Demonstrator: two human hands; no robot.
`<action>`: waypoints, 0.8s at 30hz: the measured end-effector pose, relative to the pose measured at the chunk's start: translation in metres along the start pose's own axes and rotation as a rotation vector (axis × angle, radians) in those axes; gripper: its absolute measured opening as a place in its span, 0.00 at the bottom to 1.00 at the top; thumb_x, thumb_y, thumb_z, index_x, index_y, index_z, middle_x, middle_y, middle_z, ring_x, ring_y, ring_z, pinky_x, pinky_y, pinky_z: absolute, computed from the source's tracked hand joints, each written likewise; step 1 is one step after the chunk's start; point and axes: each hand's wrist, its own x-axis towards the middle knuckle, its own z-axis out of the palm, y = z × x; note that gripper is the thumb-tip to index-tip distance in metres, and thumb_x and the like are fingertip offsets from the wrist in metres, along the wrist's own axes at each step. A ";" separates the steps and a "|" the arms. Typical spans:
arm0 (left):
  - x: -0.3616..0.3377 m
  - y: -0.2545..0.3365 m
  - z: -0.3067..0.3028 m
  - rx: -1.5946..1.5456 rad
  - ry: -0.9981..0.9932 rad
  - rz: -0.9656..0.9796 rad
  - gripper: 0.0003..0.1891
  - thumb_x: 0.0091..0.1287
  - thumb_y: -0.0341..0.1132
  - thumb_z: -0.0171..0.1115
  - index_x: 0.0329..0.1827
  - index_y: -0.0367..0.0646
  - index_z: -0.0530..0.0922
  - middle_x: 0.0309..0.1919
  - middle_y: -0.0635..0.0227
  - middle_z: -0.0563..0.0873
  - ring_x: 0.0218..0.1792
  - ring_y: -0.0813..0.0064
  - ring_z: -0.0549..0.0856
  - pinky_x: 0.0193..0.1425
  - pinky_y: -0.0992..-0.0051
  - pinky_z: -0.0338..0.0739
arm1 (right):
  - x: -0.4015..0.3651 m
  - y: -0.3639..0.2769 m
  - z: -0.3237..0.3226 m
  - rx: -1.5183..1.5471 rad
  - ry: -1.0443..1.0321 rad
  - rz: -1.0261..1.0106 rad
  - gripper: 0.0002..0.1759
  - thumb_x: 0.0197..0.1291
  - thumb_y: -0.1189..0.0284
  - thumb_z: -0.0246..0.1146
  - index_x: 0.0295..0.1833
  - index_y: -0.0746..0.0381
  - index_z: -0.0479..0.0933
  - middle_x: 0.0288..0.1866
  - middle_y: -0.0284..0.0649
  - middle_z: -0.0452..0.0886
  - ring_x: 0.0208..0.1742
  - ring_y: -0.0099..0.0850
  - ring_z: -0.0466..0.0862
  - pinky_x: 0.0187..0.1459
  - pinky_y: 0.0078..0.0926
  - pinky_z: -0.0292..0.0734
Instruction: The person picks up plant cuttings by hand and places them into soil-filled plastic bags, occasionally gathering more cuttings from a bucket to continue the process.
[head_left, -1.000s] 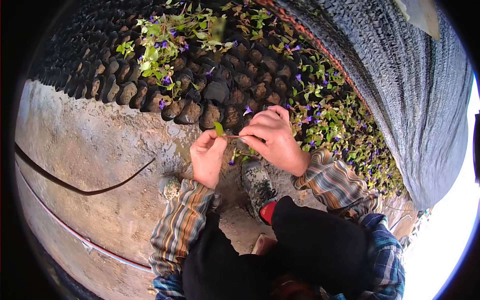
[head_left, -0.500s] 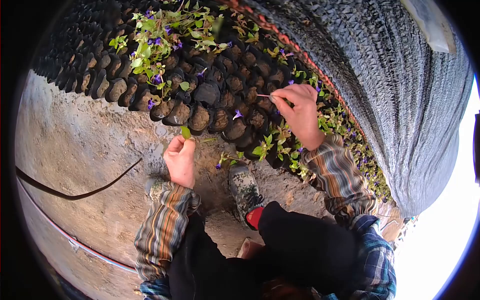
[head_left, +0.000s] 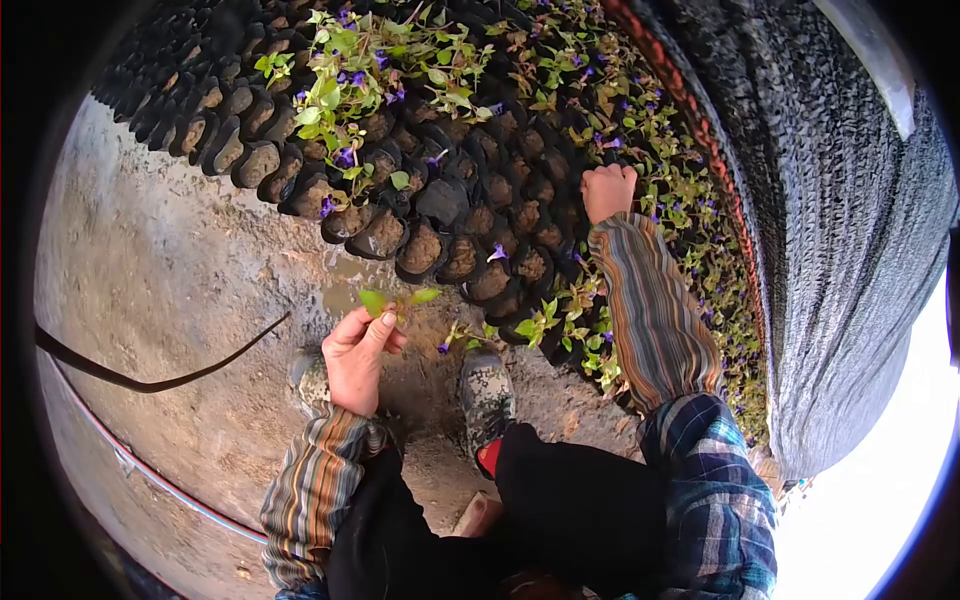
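My left hand (head_left: pixel 355 350) pinches a small leafy cutting (head_left: pixel 400 298) between thumb and fingers, above the wet ground. Two green leaves stick out past the fingertips. My right hand (head_left: pixel 608 192) reaches in among low plants with purple flowers (head_left: pixel 665 150), at the edge of the black pots. Its fingers are curled and point away from me, so the tips and anything in them are hidden. Soil-filled black nursery pots (head_left: pixel 420 250) stand in tight rows in front of my hands. Loose flowering stems (head_left: pixel 345 90) lie over the pots at the far side.
Black shade netting (head_left: pixel 820 200) with a red cord edge hangs along the right. A dark strap (head_left: pixel 160 385) and a thin hose (head_left: pixel 170 490) are on the concrete ground (head_left: pixel 180 300) at left. My camouflage shoe (head_left: pixel 487 395) stands close to the pots.
My right hand has moved up and away into the flowering plants; the thin pinkish stick it pinched no longer shows. My left hand has dropped slightly, still with the cutting. The view has shifted.
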 end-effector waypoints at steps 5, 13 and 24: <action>-0.003 -0.007 -0.001 -0.045 -0.019 0.021 0.10 0.70 0.26 0.62 0.51 0.35 0.82 0.39 0.67 0.85 0.35 0.76 0.86 0.41 0.77 0.82 | 0.001 0.010 0.017 0.028 -0.049 0.001 0.06 0.52 0.72 0.71 0.37 0.57 0.84 0.38 0.37 0.81 0.50 0.40 0.76 0.61 0.51 0.61; 0.003 -0.010 0.030 -0.125 -0.204 -0.085 0.21 0.69 0.23 0.62 0.65 0.38 0.72 0.42 0.65 0.85 0.38 0.73 0.87 0.42 0.75 0.83 | -0.072 -0.087 -0.144 0.904 -0.055 -0.031 0.11 0.50 0.72 0.74 0.40 0.57 0.85 0.52 0.34 0.77 0.61 0.37 0.72 0.63 0.37 0.64; 0.003 -0.010 0.044 -0.123 -0.231 -0.039 0.24 0.69 0.27 0.63 0.68 0.37 0.69 0.45 0.64 0.86 0.39 0.75 0.86 0.43 0.75 0.82 | -0.102 -0.143 -0.158 1.084 0.094 -0.135 0.06 0.50 0.71 0.74 0.34 0.56 0.85 0.45 0.30 0.80 0.59 0.35 0.74 0.61 0.37 0.60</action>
